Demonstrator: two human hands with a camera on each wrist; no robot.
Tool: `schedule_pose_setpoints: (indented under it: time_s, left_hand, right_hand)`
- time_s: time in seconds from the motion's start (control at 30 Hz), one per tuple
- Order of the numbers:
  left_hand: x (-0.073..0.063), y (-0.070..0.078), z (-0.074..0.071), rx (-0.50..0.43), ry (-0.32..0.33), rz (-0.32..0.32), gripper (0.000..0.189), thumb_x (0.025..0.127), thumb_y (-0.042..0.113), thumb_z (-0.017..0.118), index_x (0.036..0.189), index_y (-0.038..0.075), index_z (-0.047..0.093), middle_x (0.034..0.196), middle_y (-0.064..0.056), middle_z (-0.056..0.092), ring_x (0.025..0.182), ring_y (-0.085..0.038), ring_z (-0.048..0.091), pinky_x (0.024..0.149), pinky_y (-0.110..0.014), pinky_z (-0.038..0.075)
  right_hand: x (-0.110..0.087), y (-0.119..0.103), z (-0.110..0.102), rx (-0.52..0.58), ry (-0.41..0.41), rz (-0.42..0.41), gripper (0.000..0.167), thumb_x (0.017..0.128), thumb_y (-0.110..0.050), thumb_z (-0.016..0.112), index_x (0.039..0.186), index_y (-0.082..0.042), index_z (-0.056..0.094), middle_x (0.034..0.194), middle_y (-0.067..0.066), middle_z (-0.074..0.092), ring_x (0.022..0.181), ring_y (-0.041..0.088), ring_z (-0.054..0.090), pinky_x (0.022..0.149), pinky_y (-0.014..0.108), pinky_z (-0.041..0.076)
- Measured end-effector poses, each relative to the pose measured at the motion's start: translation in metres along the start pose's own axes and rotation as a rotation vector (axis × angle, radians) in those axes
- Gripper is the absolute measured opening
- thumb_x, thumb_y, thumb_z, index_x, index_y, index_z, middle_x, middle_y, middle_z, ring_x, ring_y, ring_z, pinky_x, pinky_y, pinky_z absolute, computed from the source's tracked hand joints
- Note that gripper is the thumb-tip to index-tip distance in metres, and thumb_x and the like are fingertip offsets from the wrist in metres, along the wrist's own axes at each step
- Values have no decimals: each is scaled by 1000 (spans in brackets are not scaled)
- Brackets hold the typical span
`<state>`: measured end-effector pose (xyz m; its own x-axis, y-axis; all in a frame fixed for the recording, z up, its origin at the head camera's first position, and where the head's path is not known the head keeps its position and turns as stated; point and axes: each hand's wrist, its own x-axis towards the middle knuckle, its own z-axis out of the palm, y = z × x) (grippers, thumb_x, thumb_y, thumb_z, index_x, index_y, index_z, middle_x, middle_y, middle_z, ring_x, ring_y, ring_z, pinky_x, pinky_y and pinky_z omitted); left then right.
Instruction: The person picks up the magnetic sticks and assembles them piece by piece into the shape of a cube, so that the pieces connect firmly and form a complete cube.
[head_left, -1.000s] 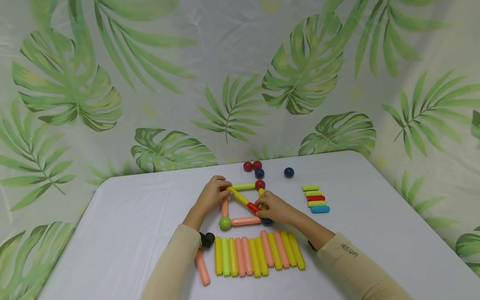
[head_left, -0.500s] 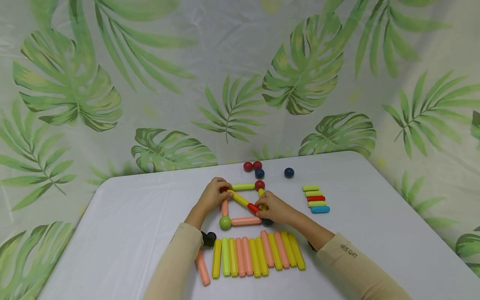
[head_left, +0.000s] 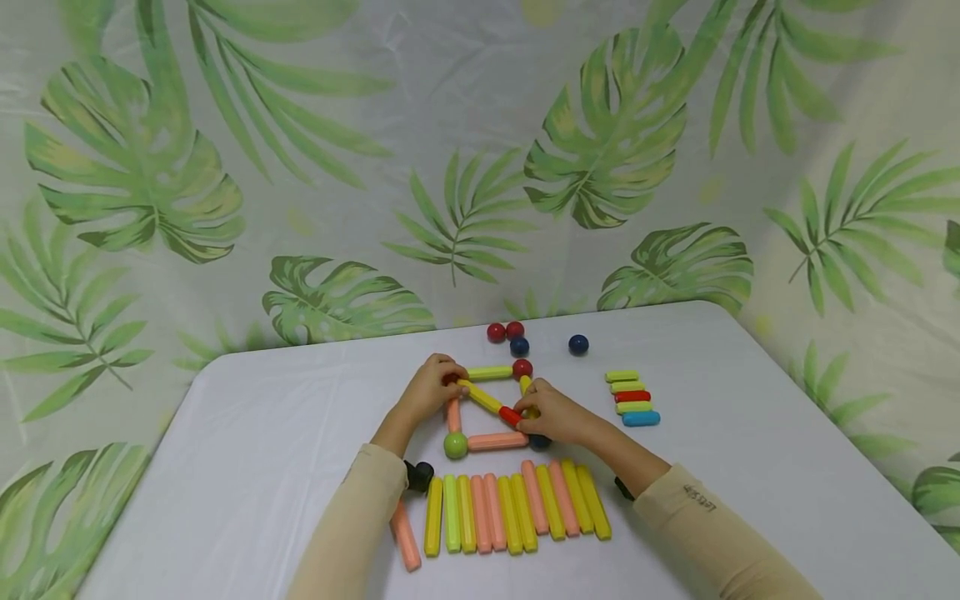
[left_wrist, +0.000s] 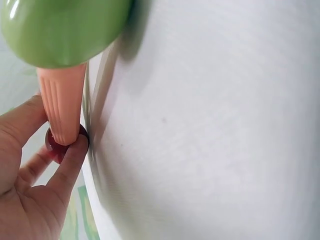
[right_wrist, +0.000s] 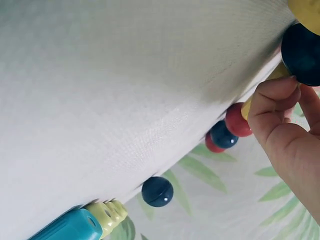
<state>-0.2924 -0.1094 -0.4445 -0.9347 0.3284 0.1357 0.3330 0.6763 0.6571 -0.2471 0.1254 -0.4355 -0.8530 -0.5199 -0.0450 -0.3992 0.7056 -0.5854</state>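
Observation:
A four-sided frame of sticks and balls lies on the table, with a lime ball (head_left: 455,445) at its near left corner. A pink stick (head_left: 498,442) forms its near side. My left hand (head_left: 426,392) grips a red ball (left_wrist: 56,149) at the far left corner, where another pink stick (left_wrist: 62,102) ends. Across the frame runs a diagonal of a yellow stick (head_left: 482,397) and a short red stick (head_left: 511,417). My right hand (head_left: 558,414) pinches the short red stick beside the dark blue corner ball (right_wrist: 303,55). Fingers partly hide both corner balls.
A row of yellow, pink and lime sticks (head_left: 483,512) lies nearest me, with a pink stick (head_left: 405,537) by the left sleeve. Several short sticks (head_left: 633,397) are stacked side by side at right. Loose red balls (head_left: 496,333) and blue balls (head_left: 578,344) sit along the back.
The frame has shifted slightly to the right with both hands holding it. A yellow stick at the row's left end tilted a little as the left wrist passed close.

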Motion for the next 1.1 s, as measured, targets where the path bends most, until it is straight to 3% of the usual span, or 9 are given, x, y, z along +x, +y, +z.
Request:
schedule_pose_setpoints:
  time_s: [0.23, 0.37, 0.5, 0.67, 0.8, 0.9, 1.0, 1.1]
  left_hand:
    - [-6, 4, -11, 20, -21, 25, 26, 80, 15, 69, 103, 6, 63, 113, -14, 47, 102, -27, 47, 90, -38, 37]
    - [-21, 3, -29, 31, 39, 62, 33, 82, 18, 67, 111, 5, 60, 116, -14, 49, 109, -29, 46, 92, -42, 37]
    - [-55, 3, -48, 13, 74, 65, 34, 84, 22, 64, 114, 6, 57, 112, -13, 52, 100, -29, 51, 82, -43, 43]
    - [-112, 2, -56, 28, 44, -51, 31, 85, 20, 64, 111, 6, 57, 89, -4, 55, 74, -16, 51, 64, -31, 45]
    - [-152, 1, -52, 31, -55, -181, 33, 85, 25, 63, 111, 6, 56, 74, 3, 50, 58, -10, 45, 50, -25, 39]
    - [-175, 5, -44, 32, -149, -217, 44, 85, 37, 60, 114, 4, 53, 68, 4, 49, 52, -9, 42, 45, -23, 36]
    - [-189, 13, -34, 59, -199, -229, 59, 82, 48, 59, 116, 0, 51, 64, 3, 47, 49, -9, 40, 42, -23, 34]
    - [-195, 20, -28, 79, -204, -248, 64, 78, 49, 63, 114, -2, 50, 61, 3, 45, 47, -9, 38, 41, -24, 31]
  right_hand:
    - [-1, 1, -12, 39, -49, 24, 27, 84, -19, 63, 108, -6, 62, 97, 6, 44, 82, 18, 42, 68, 28, 40]
    - [-2, 11, -27, 73, 38, 2, 31, 87, -18, 60, 114, -5, 57, 104, 9, 51, 85, 21, 47, 72, 32, 44]
    - [1, 29, -46, 48, 181, -16, 34, 88, -18, 59, 118, -3, 54, 112, 13, 52, 98, 28, 49, 83, 40, 43]
    - [12, 55, -63, 28, 298, 16, 38, 87, -14, 59, 121, 1, 51, 123, 20, 44, 114, 37, 40, 93, 50, 33]
    - [21, 77, -68, -18, 280, 100, 43, 87, -13, 58, 126, 1, 46, 133, 23, 34, 121, 40, 31, 96, 52, 27]
    - [24, 89, -70, -52, 234, 158, 47, 88, -12, 57, 130, 1, 41, 135, 24, 32, 123, 41, 28, 97, 53, 25]
    - [25, 96, -70, -56, 202, 191, 49, 88, -10, 57, 132, 2, 39, 134, 25, 34, 122, 41, 30, 98, 52, 26]
    - [26, 96, -69, -60, 190, 225, 47, 88, -10, 57, 131, 1, 41, 129, 27, 40, 119, 42, 35, 95, 52, 30]
